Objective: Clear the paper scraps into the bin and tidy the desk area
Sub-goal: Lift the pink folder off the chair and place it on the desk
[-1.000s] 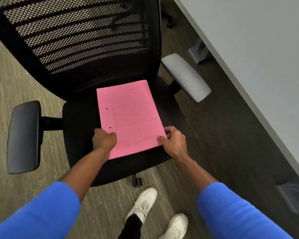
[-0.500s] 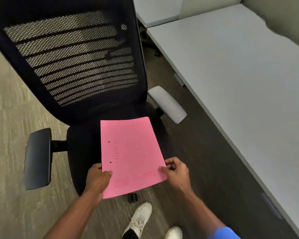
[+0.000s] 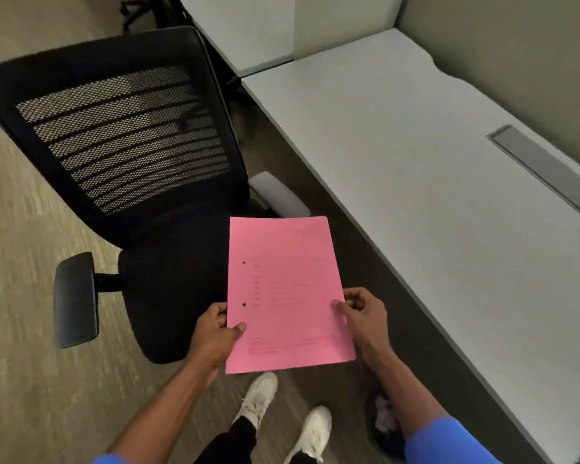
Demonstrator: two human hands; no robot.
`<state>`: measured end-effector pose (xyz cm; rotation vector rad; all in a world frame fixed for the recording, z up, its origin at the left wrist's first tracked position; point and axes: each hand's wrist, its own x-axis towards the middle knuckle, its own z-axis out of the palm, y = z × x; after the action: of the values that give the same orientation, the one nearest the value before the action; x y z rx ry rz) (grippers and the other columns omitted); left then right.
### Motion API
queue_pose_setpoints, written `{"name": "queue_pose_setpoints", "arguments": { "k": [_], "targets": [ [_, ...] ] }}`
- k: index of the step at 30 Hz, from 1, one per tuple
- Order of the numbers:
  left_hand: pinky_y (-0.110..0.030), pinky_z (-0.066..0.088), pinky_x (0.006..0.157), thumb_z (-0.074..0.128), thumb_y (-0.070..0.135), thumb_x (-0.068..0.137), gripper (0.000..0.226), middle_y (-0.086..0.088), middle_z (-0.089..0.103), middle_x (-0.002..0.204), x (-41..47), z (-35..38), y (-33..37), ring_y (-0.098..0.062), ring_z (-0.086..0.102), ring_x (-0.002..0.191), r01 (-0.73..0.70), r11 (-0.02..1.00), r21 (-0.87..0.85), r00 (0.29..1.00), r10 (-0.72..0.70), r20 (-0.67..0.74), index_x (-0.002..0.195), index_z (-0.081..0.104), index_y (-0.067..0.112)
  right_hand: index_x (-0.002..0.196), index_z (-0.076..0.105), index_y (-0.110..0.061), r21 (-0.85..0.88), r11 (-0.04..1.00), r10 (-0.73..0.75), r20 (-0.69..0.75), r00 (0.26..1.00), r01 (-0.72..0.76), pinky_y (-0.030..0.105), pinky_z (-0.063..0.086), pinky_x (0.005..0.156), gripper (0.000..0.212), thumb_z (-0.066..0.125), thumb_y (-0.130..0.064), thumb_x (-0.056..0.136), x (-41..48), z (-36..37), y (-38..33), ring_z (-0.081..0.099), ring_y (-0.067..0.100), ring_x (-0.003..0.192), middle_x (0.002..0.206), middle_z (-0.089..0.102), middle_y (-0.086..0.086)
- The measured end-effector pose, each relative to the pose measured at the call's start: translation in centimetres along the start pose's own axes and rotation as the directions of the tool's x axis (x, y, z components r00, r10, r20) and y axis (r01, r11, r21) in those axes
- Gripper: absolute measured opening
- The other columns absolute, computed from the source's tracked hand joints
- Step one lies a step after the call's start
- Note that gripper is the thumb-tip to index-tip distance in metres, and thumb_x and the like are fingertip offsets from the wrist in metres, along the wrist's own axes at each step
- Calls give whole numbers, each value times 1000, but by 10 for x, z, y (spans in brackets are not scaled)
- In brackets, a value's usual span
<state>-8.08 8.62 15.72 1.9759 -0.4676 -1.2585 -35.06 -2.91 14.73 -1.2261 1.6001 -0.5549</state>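
Note:
A pink sheet of paper [image 3: 283,289] with two punched holes on its left side is held in the air in front of me, above the floor beside the chair seat. My left hand [image 3: 215,333] grips its lower left edge, thumb on top. My right hand [image 3: 362,316] pinches its right edge. A dark round bin [image 3: 384,423] with crumpled white scraps inside stands on the floor under my right forearm, partly hidden by it.
A black mesh-backed office chair [image 3: 131,152] stands to the left, with one black armrest [image 3: 76,298] and one pale armrest [image 3: 278,195]. A long white desk [image 3: 432,212] runs along the right, with a grey cable slot [image 3: 543,162]. My white shoes [image 3: 258,400] stand on the carpet.
Both hands have lifted the pink sheet off the chair seat and carried it to the right, toward the desk. The view has pulled back and up, showing more of the desk.

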Motion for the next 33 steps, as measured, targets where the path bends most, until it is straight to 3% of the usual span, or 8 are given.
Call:
{"name": "queue_pose_setpoints", "arguments": {
  "k": [7,10,14,19,24,27,30,33],
  "targets": [
    [-51,65,93,73,-1,95,45,-5,75,121,-35,64,33,-26,76,109,-105,991,79,992,98,82,135,59,16,102,70,-28,89,996,-17,-139,990,29,23,56,69,17,80,-29,89,-31,-87,17,74,5,81,95,75,-5],
    [-42,67,83,74,0,96,46,-4,75,120,-50,92,44,-23,76,104,-130,984,124,987,117,109,137,59,14,102,70,-27,81,996,-22,-159,987,36,32,62,76,16,79,-29,89,-40,-124,27,76,11,84,96,76,-5],
    [-31,65,71,74,1,96,42,2,75,115,-69,126,52,-17,77,99,-153,975,162,980,129,151,133,60,17,107,70,-28,47,997,-53,-181,982,63,28,63,76,18,77,-28,90,-51,-168,36,75,3,84,100,76,-11],
    [-49,66,91,76,3,95,47,-5,75,124,-82,156,63,-25,76,109,-201,956,214,964,155,217,139,59,12,111,72,-25,55,996,-59,-243,968,74,28,63,73,22,78,-24,89,-61,-208,42,75,1,82,95,78,-8],
    [-35,64,84,70,0,98,49,-5,73,131,-70,174,86,-17,74,109,-249,942,226,940,180,288,143,57,11,112,70,-27,108,993,-12,-288,958,45,38,68,77,23,78,-25,90,-55,-222,45,78,9,82,96,78,-5],
    [-37,64,87,69,3,99,52,-3,70,136,-52,180,106,-16,72,112,-278,925,261,929,190,318,147,54,15,112,70,-30,167,986,29,-296,955,22,44,68,77,24,78,-25,90,-41,-222,42,80,17,85,96,78,-4],
    [-48,65,95,69,4,99,53,-4,69,138,-25,185,130,-19,72,116,-304,908,287,919,199,341,148,53,17,114,68,-30,144,989,27,-313,949,19,38,69,75,25,78,-23,91,-19,-219,31,79,9,85,96,78,-7],
    [-54,62,100,70,5,99,56,-3,68,140,6,189,158,-22,70,122,-328,892,310,905,203,374,150,53,19,116,67,-27,115,993,6,-345,939,35,19,64,65,28,79,-21,92,6,-213,15,76,-1,86,98,78,-8]
  ]
}}
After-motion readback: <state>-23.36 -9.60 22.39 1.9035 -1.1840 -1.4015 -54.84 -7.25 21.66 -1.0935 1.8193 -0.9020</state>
